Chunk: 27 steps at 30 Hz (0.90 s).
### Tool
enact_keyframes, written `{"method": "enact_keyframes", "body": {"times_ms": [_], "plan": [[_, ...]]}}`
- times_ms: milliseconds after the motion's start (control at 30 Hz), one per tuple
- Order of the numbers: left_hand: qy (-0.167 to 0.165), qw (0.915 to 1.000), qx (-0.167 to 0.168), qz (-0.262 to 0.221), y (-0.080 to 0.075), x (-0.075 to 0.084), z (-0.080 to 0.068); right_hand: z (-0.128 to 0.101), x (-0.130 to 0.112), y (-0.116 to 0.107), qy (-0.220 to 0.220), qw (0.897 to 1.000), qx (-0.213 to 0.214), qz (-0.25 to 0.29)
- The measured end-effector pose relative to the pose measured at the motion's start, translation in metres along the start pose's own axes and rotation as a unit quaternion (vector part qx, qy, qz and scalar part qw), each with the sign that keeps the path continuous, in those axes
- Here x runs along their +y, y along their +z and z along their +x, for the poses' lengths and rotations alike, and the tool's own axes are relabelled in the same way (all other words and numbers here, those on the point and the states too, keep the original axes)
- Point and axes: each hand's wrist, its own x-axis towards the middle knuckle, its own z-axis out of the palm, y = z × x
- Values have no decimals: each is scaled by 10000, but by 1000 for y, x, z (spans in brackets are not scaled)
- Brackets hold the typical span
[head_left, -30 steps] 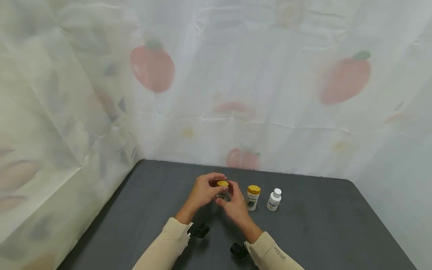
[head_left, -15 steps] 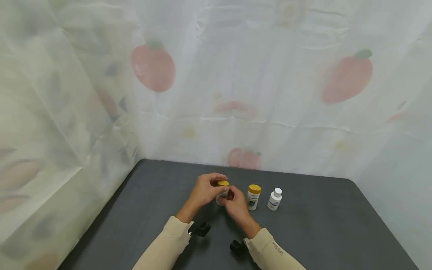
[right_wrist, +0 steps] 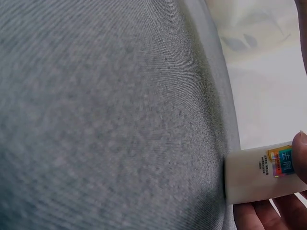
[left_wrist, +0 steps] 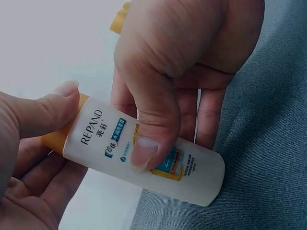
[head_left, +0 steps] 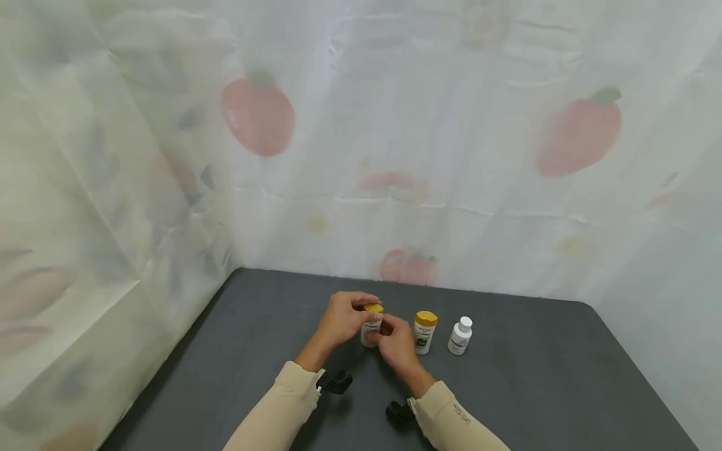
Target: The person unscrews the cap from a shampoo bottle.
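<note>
both hands have lowered the small white plastic bottle with yellow cap (head_left: pixel 371 326) till its base meets the dark grey table (head_left: pixel 536 388). left hand (head_left: pixel 341 321) pinches the cap, right hand (head_left: pixel 397 343) grips the body. second yellow-capped bottle (head_left: pixel 424 332) just right of it, white-capped bottle (head_left: pixel 460 336) beyond.

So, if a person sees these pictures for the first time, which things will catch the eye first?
First the two hands meeting at the middle of the dark table: the left hand grips the yellow cap of a white bottle, and the right hand holds its body. Just right of them stand a second yellow-capped bottle and a small white-capped bottle. Behind hangs a pale curtain printed with large red fruits.
</note>
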Motion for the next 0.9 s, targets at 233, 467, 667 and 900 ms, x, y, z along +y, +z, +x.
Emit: {"method": "enact_keyframes", "body": {"times_ms": [233,467,667,900], "plan": [[-25,9998,-59,-163,-1,2,2,-1,-2,-1,34,10000,82,-45],[76,9997,-52,-236,-4,10,5,0,-10,-4,-143,9998,117,117],[137,9992,-90,-358,-8,17,7,-2,-23,-7,-276,9995,163,-56],[200,9972,-93,-709,-15,24,7,-7,-36,-10,-496,9974,327,-397]]}}
